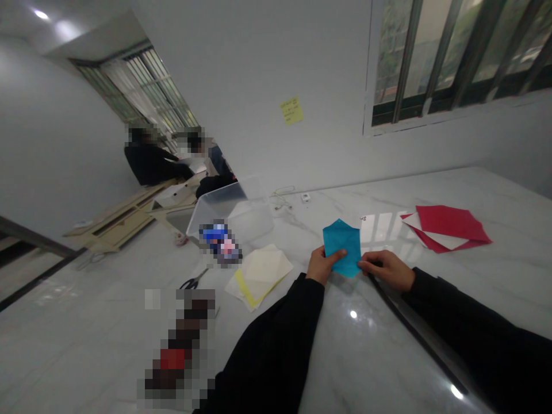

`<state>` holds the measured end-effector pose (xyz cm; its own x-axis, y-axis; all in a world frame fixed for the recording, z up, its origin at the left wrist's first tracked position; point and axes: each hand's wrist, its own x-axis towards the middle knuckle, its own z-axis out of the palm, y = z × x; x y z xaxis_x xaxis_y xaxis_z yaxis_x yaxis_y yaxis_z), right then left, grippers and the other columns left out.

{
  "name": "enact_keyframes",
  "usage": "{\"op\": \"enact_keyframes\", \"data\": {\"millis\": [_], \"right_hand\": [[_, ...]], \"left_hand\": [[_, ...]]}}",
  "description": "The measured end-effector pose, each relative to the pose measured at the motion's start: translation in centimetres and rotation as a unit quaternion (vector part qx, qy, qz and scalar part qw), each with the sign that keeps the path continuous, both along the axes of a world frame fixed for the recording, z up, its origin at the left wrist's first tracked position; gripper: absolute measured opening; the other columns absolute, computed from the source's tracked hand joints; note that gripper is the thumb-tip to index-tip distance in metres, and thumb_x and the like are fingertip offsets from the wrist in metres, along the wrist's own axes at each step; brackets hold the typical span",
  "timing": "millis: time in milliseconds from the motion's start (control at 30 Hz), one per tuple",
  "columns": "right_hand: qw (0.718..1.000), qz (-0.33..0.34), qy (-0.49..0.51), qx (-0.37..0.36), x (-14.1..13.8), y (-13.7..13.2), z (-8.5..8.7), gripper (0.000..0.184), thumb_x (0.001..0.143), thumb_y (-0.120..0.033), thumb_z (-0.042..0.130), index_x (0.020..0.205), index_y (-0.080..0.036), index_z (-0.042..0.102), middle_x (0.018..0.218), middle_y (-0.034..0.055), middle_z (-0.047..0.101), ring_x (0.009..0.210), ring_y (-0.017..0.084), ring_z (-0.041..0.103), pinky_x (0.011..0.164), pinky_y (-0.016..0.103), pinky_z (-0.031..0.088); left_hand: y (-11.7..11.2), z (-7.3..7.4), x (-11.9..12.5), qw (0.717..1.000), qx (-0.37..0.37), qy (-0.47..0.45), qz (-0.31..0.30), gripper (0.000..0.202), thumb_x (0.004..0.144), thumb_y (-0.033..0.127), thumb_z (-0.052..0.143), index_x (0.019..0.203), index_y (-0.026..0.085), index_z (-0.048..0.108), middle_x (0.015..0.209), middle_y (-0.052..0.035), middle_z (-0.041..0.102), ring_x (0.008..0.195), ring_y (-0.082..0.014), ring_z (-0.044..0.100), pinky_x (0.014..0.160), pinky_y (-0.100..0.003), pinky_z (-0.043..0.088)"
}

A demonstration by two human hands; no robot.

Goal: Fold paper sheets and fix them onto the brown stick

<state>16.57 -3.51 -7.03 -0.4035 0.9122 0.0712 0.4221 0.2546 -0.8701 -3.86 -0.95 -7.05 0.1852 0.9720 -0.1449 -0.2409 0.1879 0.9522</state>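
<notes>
A folded teal paper (342,247) stands up between my hands, its pointed top angled away from me. My left hand (321,265) pinches its lower left edge, and my right hand (383,270) grips its right corner. Beyond my right hand lies a stack of red and white paper sheets (448,225) on the white marble table (302,218). Left of my left hand are cream and yellow paper sheets (261,276). Black sleeves cover both my forearms.
Black-handled scissors (192,282) lie near the paper sheets. A clear plastic box (230,213) stands beyond them, beside a blurred object (219,244). A blurred bottle (179,345) lies near my left arm. Two seated people (150,161) are at the far left.
</notes>
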Motion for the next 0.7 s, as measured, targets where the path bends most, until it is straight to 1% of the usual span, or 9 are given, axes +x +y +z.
{"op": "enact_keyframes", "data": {"millis": [133,233,267,333,400,467,567,633,700], "right_hand": [[1.000,0.003,0.005,0.010,0.0,0.0,-0.2,0.042,0.090,-0.051,0.049,0.067,-0.018,0.061,0.059,-0.0012,0.056,0.057,0.014,0.048,0.060,0.028,0.039],[1.000,-0.010,0.011,0.021,-0.2,-0.1,-0.3,0.040,0.090,-0.050,0.050,0.069,-0.019,0.061,0.061,-0.0003,0.058,0.059,0.015,0.051,0.060,0.028,0.041],[0.999,-0.020,0.026,0.020,-0.3,-0.2,-0.3,0.036,0.089,-0.050,0.051,0.075,-0.019,0.063,0.063,0.0002,0.060,0.060,0.015,0.053,0.060,0.028,0.042],[0.996,-0.041,0.074,0.016,-0.5,-0.5,-0.2,0.031,0.088,-0.048,0.054,0.094,-0.019,0.064,0.071,0.0015,0.065,0.062,0.016,0.056,0.059,0.029,0.045],[0.991,-0.060,0.115,0.026,-0.6,-0.7,0.1,0.035,0.087,-0.046,0.056,0.112,-0.021,0.059,0.082,0.0038,0.068,0.066,0.017,0.060,0.059,0.029,0.048],[0.989,-0.066,0.125,0.052,-0.6,-0.9,0.4,0.038,0.087,-0.043,0.057,0.119,-0.022,0.056,0.094,0.0062,0.069,0.073,0.018,0.062,0.062,0.030,0.050],[0.988,-0.067,0.109,0.081,-0.7,-1.0,0.6,0.038,0.085,-0.040,0.061,0.119,-0.023,0.060,0.103,0.0074,0.069,0.079,0.019,0.064,0.066,0.033,0.053],[0.988,-0.074,0.091,0.098,-0.7,-1.1,0.5,0.035,0.083,-0.040,0.064,0.113,-0.023,0.065,0.099,0.0068,0.070,0.078,0.020,0.064,0.068,0.035,0.055],[0.987,-0.085,0.075,0.117,-0.7,-1.1,0.4,0.029,0.082,-0.042,0.064,0.104,-0.023,0.069,0.093,0.0062,0.071,0.075,0.020,0.064,0.068,0.036,0.055]], "left_hand": [[0.1,-0.3,0.0,1.000,0.005,0.003,0.014,0.047,0.058,0.038,0.085,0.093,0.010,0.071,0.089,-0.0116,0.073,0.077,-0.0233,0.069,0.078,-0.038,0.055],[0.2,-0.4,0.0,0.999,-0.002,0.003,0.033,0.048,0.056,0.039,0.086,0.091,0.010,0.071,0.089,-0.0122,0.073,0.077,-0.0243,0.069,0.078,-0.039,0.055],[0.2,-0.5,0.0,0.999,-0.005,-0.001,0.040,0.048,0.055,0.039,0.086,0.091,0.010,0.071,0.089,-0.0123,0.073,0.077,-0.0246,0.069,0.078,-0.039,0.055],[0.4,-0.4,0.0,0.998,-0.014,-0.017,0.057,0.049,0.055,0.038,0.086,0.091,0.010,0.071,0.090,-0.0124,0.073,0.078,-0.0246,0.069,0.079,-0.039,0.055],[0.5,-0.3,0.0,0.996,-0.027,-0.038,0.075,0.049,0.054,0.036,0.087,0.092,0.010,0.070,0.090,-0.0123,0.073,0.078,-0.0242,0.069,0.079,-0.038,0.055],[0.5,-0.1,0.0,0.993,-0.042,-0.054,0.093,0.050,0.054,0.035,0.087,0.093,0.010,0.069,0.089,-0.0122,0.073,0.077,-0.0236,0.069,0.077,-0.038,0.055],[0.4,0.1,0.1,0.993,-0.045,-0.064,0.092,0.050,0.054,0.034,0.086,0.093,0.009,0.069,0.089,-0.0132,0.073,0.076,-0.0235,0.069,0.077,-0.038,0.055],[0.2,0.2,0.2,0.994,-0.041,-0.065,0.074,0.050,0.054,0.034,0.087,0.093,0.008,0.069,0.091,-0.0141,0.073,0.078,-0.0241,0.069,0.080,-0.039,0.054],[0.0,0.3,0.3,0.995,-0.040,-0.064,0.062,0.050,0.054,0.033,0.087,0.093,0.008,0.069,0.092,-0.0145,0.073,0.080,-0.0247,0.069,0.081,-0.040,0.054]]}}
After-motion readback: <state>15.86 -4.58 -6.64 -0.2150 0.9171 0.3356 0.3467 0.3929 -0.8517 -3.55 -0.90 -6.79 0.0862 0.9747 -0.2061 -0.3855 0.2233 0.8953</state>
